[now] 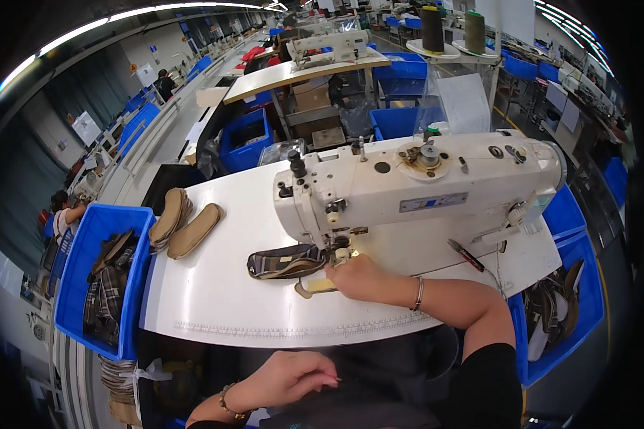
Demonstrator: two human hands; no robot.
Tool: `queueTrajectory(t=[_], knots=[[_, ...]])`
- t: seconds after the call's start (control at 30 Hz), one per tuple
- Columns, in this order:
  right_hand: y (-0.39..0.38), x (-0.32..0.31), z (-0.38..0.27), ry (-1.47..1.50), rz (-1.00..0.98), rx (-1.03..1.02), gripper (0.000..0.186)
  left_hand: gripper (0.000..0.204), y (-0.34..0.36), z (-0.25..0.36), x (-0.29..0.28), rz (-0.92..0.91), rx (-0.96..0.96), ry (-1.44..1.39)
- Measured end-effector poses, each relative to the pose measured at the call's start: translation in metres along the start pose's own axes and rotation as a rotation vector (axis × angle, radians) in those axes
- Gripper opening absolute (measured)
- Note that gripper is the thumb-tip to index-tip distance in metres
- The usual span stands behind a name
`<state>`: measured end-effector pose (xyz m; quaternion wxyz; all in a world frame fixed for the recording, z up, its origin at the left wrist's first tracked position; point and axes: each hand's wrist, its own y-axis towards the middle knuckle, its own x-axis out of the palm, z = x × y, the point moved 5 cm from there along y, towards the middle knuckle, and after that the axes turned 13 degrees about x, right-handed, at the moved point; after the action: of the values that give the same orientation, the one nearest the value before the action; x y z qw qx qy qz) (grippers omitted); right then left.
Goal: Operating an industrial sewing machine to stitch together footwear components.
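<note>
My right hand (358, 279) is curled beside the needle area of a white sewing machine (365, 186), at the right end of a padded brown plaid piece (283, 261); what its fingertips grip is hidden. A small yellow and tan piece (311, 286) lies under that hand. My left hand (300, 375) is below the table's front edge, over my dark lap, its fingers curled together; anything in them is too small to make out. Tan shaped pieces (193, 232) lie at the left of the white table (215, 300).
Blue bins of fabric pieces flank the table, left (71, 286) and right (587, 307). Red-handled snips (465, 257) lie right of the needle. Behind stand thread cones (472, 32) and another machine (325, 46). Other workers sit farther off, one at far left (68, 218).
</note>
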<state>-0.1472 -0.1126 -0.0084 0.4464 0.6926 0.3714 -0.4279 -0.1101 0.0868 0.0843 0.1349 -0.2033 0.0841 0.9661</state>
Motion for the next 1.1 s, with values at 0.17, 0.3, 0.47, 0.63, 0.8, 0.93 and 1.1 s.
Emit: queueTrajectory(t=[0.17,0.3,0.47,0.63,0.8,0.93,1.1], knots=[[0.001,0.005,0.0,-0.019,-0.012,-0.02,0.023,0.009,0.019,0.069,-0.021,0.186,0.553,-0.058],[0.002,0.005,-0.004,0.003,0.003,-0.041,0.027,0.02,0.028,0.086,-0.013,-0.09,0.739,0.038],[-0.002,0.006,-0.004,-0.026,0.044,-0.042,0.029,0.027,0.027,0.087,-0.019,0.077,0.869,0.0],[-0.001,0.001,-0.005,0.006,0.047,-0.036,0.027,0.016,0.022,0.068,-0.019,0.197,0.863,0.108],[-0.001,-0.003,-0.003,0.059,0.058,-0.029,0.019,0.026,0.054,-0.002,-0.06,0.362,0.559,0.97],[-0.002,0.001,-0.003,0.037,0.065,-0.047,0.027,0.024,0.085,-0.067,-0.084,0.136,0.46,1.149],[-0.003,-0.003,-0.008,-0.026,-0.005,-0.12,0.047,0.034,0.091,-0.118,-0.09,-0.098,0.52,1.192]])
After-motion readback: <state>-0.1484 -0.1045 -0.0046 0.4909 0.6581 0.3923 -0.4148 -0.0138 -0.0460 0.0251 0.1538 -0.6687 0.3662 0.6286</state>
